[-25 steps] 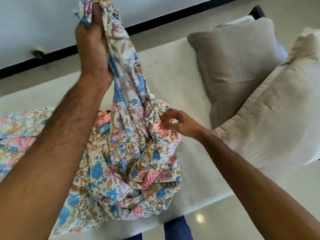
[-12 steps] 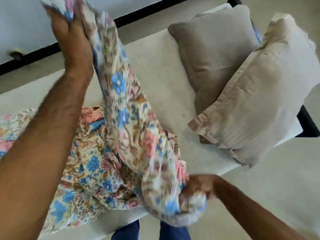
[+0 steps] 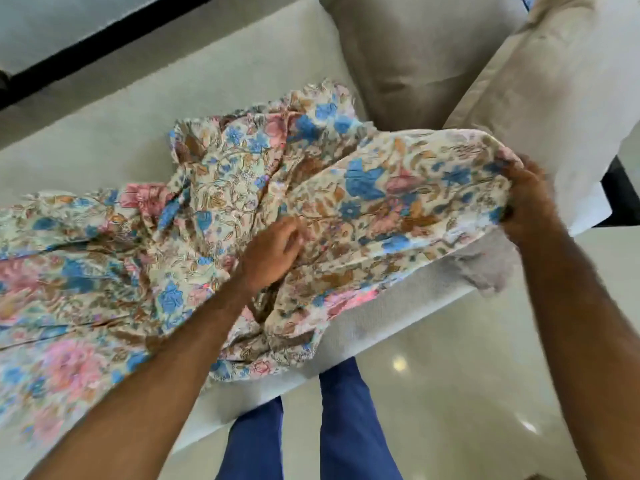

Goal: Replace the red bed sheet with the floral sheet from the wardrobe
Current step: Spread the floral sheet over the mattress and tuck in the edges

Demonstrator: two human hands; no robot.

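The floral sheet [image 3: 214, 209], cream with blue and pink flowers, lies bunched across the bare white mattress [image 3: 138, 109]. My right hand [image 3: 526, 199] grips one edge of the sheet and holds it stretched out over the mattress's near corner, close to the pillows. My left hand [image 3: 273, 251] rests on the crumpled middle of the sheet with fingers loosely curled into the cloth; whether it grasps the fabric is unclear. No red sheet is in view.
Two beige pillows [image 3: 426, 53] [image 3: 561, 98] lie at the head of the bed on the right. My blue-trousered legs [image 3: 304, 420] stand against the mattress's near edge on a glossy tile floor [image 3: 467, 393]. A dark skirting line [image 3: 104, 36] runs along the far wall.
My left hand has dropped from high above the bed down onto the bunched sheet. My right hand has pulled an edge of the sheet rightward toward the pillow end.
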